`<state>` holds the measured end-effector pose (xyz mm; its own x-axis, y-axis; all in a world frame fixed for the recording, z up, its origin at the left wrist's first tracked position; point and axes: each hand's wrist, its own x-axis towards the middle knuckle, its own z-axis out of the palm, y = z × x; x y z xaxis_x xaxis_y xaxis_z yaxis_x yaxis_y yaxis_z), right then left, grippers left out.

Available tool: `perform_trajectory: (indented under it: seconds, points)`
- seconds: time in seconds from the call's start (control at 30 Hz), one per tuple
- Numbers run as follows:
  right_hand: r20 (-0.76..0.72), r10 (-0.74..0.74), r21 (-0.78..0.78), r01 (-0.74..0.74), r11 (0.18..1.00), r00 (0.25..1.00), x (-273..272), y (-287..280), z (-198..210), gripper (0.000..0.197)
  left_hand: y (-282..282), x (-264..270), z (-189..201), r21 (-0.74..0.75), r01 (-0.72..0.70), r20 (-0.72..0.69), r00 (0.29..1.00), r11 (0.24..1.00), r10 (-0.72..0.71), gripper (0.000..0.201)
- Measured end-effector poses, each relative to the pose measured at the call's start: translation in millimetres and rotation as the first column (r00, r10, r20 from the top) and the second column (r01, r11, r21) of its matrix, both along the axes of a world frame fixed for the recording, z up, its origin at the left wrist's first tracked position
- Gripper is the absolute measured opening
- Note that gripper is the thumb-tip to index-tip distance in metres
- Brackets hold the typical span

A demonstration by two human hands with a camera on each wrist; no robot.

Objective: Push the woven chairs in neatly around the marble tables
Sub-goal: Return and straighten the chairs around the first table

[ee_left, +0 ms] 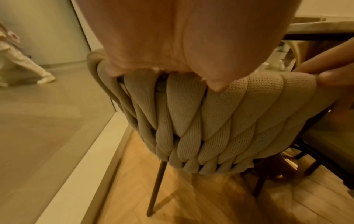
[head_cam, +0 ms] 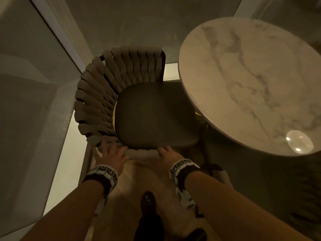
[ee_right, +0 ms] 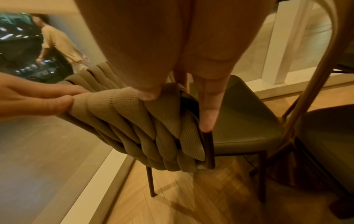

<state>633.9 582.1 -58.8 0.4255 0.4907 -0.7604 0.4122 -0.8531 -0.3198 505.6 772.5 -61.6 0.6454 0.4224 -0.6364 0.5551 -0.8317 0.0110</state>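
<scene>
taupe woven chair [head_cam: 111, 94] beside the marble table [head_cam: 251, 80], both hands gripping its armrest rim

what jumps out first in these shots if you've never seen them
The woven chair fills the middle of the head view, its chunky braided back curving round a dark seat. Both hands, left hand and right hand, grip its near rim. To the right sits the round marble table.
</scene>
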Motion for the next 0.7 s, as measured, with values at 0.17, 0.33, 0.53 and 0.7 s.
perform_trajectory:
  seconds: [0.17, 0.33, 0.53, 0.7]
  points:
    - [0.008, -0.056, 0.008, 0.056, 0.998, 0.998, 12.0, -7.1, -13.0, 0.047, 0.2, 15.8, -9.9, 0.038, 0.014, 0.027, 1.0, 0.999, -0.015, 0.047]
    - [0.021, -0.197, 0.043, 0.196, 0.98, 0.98, 42.2, -4.3, -11.5, 0.044, 5.4, 51.1, -16.0, -0.035, -0.023, 0.044, 0.999, 0.999, 0.025, 0.045]
    - [0.038, -0.221, 0.044, 0.219, 0.975, 0.975, 45.9, -3.8, -12.0, 0.043, 5.4, 57.0, -15.2, -0.02, -0.016, 0.048, 0.999, 1.0, 0.017, 0.046]
    - [0.024, -0.238, 0.021, 0.237, 0.971, 0.971, 39.8, -16.7, -12.5, 0.047, -6.9, 53.0, -13.7, -0.038, -0.006, 0.026, 1.0, 0.999, 0.007, 0.046]
